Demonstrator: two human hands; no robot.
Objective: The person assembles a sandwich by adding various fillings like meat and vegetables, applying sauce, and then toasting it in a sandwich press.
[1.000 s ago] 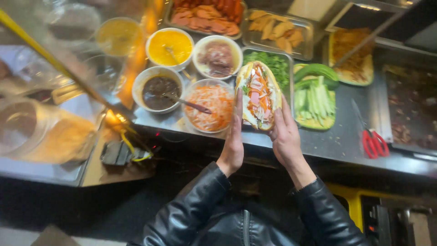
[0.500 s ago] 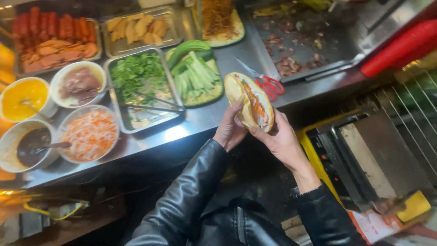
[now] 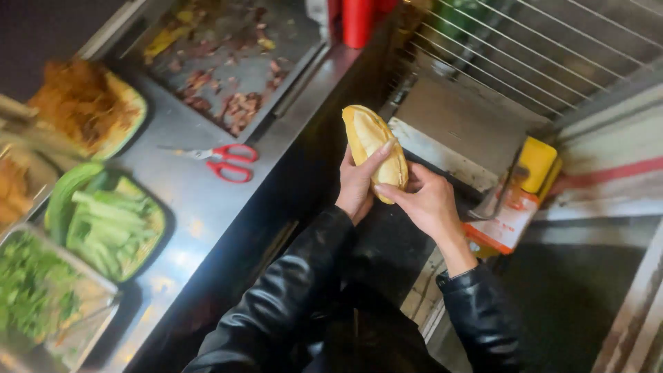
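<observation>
1. Far left: a steel tray of chopped green herbs, beside it a tray of cucumber sticks, and above them a dish of shredded fried food.
2. On the steel counter: red-handled scissors, lying closed, well apart from both hands.
3. Centre: the left hand, fingers wrapped around the bread roll from the left, index finger laid across its crust.
4. The roll is held upright, off the counter's edge, closed over.
5. The right hand, fingers curled, presses the roll's lower right side.
6. Right: a yellow container.
</observation>
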